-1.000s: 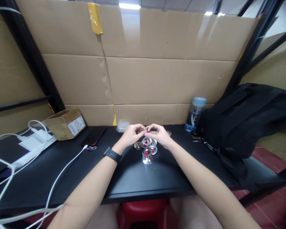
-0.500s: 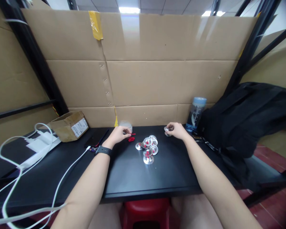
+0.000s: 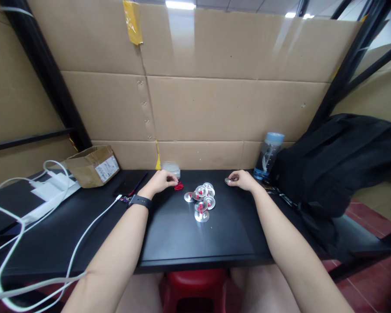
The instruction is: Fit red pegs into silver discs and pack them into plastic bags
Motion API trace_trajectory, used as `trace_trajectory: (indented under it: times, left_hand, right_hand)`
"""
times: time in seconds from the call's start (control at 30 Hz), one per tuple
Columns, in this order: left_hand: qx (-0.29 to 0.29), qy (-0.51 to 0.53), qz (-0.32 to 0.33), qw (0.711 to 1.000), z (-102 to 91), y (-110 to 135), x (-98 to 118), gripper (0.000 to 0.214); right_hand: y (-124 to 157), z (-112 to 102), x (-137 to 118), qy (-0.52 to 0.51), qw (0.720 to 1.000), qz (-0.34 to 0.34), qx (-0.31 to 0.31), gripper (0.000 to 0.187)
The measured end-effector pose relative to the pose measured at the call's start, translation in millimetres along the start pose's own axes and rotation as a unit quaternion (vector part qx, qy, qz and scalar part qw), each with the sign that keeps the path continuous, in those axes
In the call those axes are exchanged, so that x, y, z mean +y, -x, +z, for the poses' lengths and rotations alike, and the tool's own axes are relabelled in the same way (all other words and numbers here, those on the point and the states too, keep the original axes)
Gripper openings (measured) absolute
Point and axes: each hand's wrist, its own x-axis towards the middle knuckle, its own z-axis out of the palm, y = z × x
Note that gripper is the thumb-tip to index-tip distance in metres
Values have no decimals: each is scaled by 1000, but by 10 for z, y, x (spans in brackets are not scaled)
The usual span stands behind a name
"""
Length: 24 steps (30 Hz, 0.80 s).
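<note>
My left hand [image 3: 162,181], with a watch on its wrist, has its fingers pinched together at the edge of a small heap of red bands [image 3: 178,186]. Whether a band lies between those fingertips is hidden. My right hand [image 3: 243,179] grips a silver finger cymbal [image 3: 228,181] by its edge, low over the tabletop or touching it; I cannot tell which. Between the hands lies a loose pile of several silver finger cymbals [image 3: 201,191], domed in the middle with red bits at their centres. Some overlap, and one [image 3: 202,216] rests nearest to me.
Behind my left hand stands a clear plastic container [image 3: 171,168]. A phone [image 3: 129,184], white cables [image 3: 81,234] and a cardboard box [image 3: 93,167] are at left. On the right are a water bottle [image 3: 269,156] and a black backpack [image 3: 339,161]. Cardboard [image 3: 195,108] walls the back.
My left hand has lowered to the red heap; the red strip that stuck out from its fingers no longer shows apart. The cymbal in my right hand has tipped flatter. The view has tilted slightly down.
</note>
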Motion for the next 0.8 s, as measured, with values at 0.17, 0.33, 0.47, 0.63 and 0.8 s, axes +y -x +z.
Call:
trace_trajectory:
  times: [0.17,0.33,0.47,0.63,0.8]
  left_hand:
    - [-3,14,2,1000,36,-17,-39,20]
    - [7,0,10,1000,62,-12,-41,31]
    - [30,-7,11,999,86,-4,77,34]
    - [-7,-5,50,999,137,-18,415,27]
    - [-34,-50,145,988,318,-31,803,25]
  right_hand:
    - [-7,48,29,4,1000,12,20,26]
    - [-9,61,16,16,1000,-3,7,26]
    - [-38,82,-61,55,994,-58,79,31]
    - [-39,208,-333,29,986,-142,83,21]
    - [34,360,-654,-1,977,-201,68,26]
